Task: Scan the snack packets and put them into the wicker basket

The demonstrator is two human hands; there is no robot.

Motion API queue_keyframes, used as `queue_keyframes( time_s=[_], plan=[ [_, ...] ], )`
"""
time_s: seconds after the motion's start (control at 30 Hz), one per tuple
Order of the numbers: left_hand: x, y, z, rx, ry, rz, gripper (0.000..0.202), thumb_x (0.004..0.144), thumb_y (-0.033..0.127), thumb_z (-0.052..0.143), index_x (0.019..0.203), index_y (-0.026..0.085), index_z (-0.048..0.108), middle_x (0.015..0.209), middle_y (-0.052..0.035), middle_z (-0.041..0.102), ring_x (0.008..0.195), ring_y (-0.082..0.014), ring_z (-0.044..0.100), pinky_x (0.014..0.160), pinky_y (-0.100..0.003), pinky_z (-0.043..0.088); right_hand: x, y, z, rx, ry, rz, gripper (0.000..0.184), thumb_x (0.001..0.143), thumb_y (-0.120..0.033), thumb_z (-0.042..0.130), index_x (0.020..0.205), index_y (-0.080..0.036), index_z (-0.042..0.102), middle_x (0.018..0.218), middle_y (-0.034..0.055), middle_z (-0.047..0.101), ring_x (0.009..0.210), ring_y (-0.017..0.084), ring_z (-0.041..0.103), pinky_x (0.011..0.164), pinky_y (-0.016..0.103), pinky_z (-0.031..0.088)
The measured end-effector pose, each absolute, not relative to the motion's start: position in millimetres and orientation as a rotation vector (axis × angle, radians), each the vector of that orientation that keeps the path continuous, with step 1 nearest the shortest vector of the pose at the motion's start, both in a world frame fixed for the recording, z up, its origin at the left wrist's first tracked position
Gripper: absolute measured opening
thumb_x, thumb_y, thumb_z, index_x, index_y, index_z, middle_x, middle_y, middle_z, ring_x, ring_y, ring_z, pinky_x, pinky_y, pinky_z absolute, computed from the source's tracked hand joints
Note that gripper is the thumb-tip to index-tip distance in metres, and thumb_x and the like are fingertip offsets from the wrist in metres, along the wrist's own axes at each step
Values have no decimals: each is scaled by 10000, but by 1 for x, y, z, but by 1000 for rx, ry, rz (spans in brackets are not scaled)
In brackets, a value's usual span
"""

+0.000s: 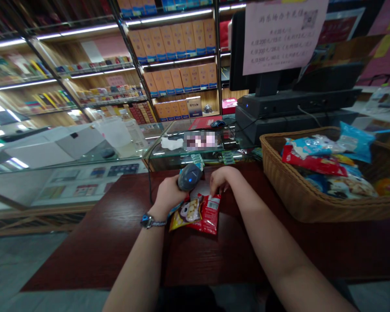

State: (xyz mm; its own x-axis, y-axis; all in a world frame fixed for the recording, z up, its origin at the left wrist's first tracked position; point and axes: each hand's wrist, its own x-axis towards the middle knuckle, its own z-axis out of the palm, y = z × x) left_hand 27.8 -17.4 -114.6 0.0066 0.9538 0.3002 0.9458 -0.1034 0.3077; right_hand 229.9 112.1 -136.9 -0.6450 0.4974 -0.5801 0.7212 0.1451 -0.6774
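My left hand (167, 195) is closed round a dark grey barcode scanner (189, 177) with a small blue light on its top. Under the scanner lies a yellow and brown snack bag (187, 213). Beside it, partly beneath, is a red snack packet (211, 215) with a white barcode label facing up. The fingers of my right hand (221, 178) pinch the far top edge of that red packet. Both bags rest on the dark red wooden counter (123, 255). The scanner's grip is hidden by my left hand.
On the right stands a wicker basket (287, 203) full of snack bags. Behind it is a monitor on a black base (279, 104) bearing a pink paper sign (279, 34). A glass display case (87, 177) and white box (48, 145) are at left; stocked shelves line the back.
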Motion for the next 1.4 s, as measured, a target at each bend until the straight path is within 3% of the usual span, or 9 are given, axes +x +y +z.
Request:
queue_keyframes(
  time_s=[0.17,0.23,0.33,0.47,0.57,0.7,0.8,0.97,1.4],
  plan=[
    [26,-17,-116,2220,2091,710,294,735,335,632,951,172,748,879,-123,780,879,-302,730,674,-283,479,219,116,-149,1042,2220,-1275,400,261,-318,921,539,-158,683,500,-9,616,425,95,525,398,196,405],
    [26,-17,-116,2223,2089,719,300,732,333,634,959,174,748,886,-122,781,881,-302,730,677,-284,480,225,118,-146,994,2262,-1330,371,306,-303,920,540,-147,678,502,-18,616,407,74,508,378,168,378],
    [26,-18,-116,2217,2093,728,306,730,338,638,967,177,747,896,-123,782,889,-304,729,684,-286,483,244,121,-142,974,2288,-1679,338,403,-298,913,621,-153,699,534,-25,633,432,70,541,412,153,429],
    [26,-18,-116,2212,2090,732,301,724,327,635,961,178,746,896,-122,782,886,-306,728,692,-287,489,272,127,-138,1166,2249,-2152,341,485,-293,908,720,-160,698,607,15,681,496,116,613,474,220,541],
    [27,-18,-116,2228,2064,734,313,721,315,627,973,171,746,892,-123,779,881,-306,727,704,-292,492,281,131,-132,1439,2333,-2484,310,497,-213,912,714,-149,701,616,44,695,534,148,646,484,242,571],
    [29,-19,-116,2263,1995,714,310,714,281,618,969,166,750,863,-107,776,843,-288,725,704,-292,494,278,132,-120,1630,2474,-2741,177,626,-196,858,737,-134,734,667,57,720,589,144,669,514,216,575],
    [30,-20,-115,2282,1941,682,309,697,247,624,965,168,754,847,-89,774,830,-278,721,718,-294,499,274,129,-114,1770,2500,-2757,86,710,-182,796,771,-139,753,674,43,726,590,132,667,514,208,567],
    [30,-21,-115,2297,1878,649,294,695,250,638,951,165,756,839,-83,770,833,-276,714,728,-301,504,272,127,-110,1912,2464,-2699,36,733,-142,768,767,-142,755,672,54,728,596,153,669,555,255,576],
    [28,-20,-118,2319,1851,677,285,689,228,618,920,145,763,770,-78,753,780,-270,718,650,-280,468,274,116,-101,2009,2507,-2674,40,782,-119,710,796,-125,746,652,27,715,583,138,658,587,264,582]
  ],
)
